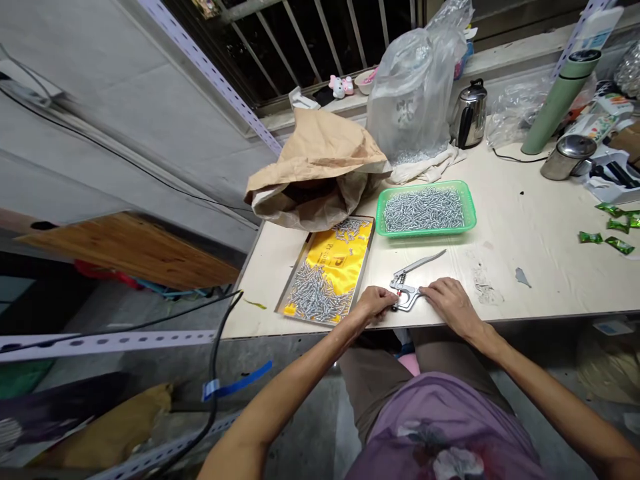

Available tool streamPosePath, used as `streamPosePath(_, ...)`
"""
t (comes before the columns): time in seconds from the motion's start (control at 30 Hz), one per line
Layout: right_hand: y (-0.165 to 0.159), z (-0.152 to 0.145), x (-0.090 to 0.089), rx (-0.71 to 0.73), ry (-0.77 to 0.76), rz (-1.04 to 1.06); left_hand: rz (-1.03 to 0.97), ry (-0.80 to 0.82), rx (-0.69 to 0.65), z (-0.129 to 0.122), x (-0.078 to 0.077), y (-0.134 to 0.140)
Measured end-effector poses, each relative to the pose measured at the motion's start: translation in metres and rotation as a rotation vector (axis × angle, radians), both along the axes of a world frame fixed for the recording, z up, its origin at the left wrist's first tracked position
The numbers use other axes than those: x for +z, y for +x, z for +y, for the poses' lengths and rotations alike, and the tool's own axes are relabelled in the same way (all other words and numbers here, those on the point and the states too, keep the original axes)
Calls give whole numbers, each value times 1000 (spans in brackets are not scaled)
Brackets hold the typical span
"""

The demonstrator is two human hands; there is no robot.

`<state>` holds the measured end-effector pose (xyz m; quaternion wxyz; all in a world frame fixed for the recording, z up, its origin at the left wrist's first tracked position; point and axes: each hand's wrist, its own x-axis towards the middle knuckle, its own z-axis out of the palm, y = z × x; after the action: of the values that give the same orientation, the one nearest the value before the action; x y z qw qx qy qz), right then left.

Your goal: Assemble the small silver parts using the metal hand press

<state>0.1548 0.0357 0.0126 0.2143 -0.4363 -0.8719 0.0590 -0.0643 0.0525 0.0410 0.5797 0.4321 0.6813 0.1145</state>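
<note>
Silver hand pliers (411, 293) with a spring and a small red part at the jaw lie near the table's front edge, their long upper handle raised to the right. My left hand (376, 304) is closed at the jaw end, fingertips pinched by the red part; any small piece in them is too tiny to name. My right hand (453, 305) has its fingers closed on the end of the lower handle. Left of the pliers, small silver metal pieces (315, 293) lie on a yellow bag (327, 257) in a shallow tray (367, 257).
A green plastic basket (425, 233) full of similar metal pieces stands behind the pliers. Further back are a brown paper sack (320, 160), a clear plastic bag (407, 100), a steel kettle (471, 113) and a green flask (560, 103). Green wrapped sweets (619, 245) lie at right.
</note>
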Motion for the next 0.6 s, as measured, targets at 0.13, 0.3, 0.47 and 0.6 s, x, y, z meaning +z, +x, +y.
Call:
streamPosePath(0.13,-2,0,0,-10,10,-77,-36,-100,-15,0,1,-2)
streamPosePath(0.3,3,8,10,57,-101,-111,-57,-143,-15,-2,-4,-4)
streamPosePath(0.47,7,41,21,94,-180,-234,-43,-140,-14,-2,-6,-4)
streamPosePath(0.6,1,58,29,145,-238,-371,-28,-138,-16,-2,-4,-3)
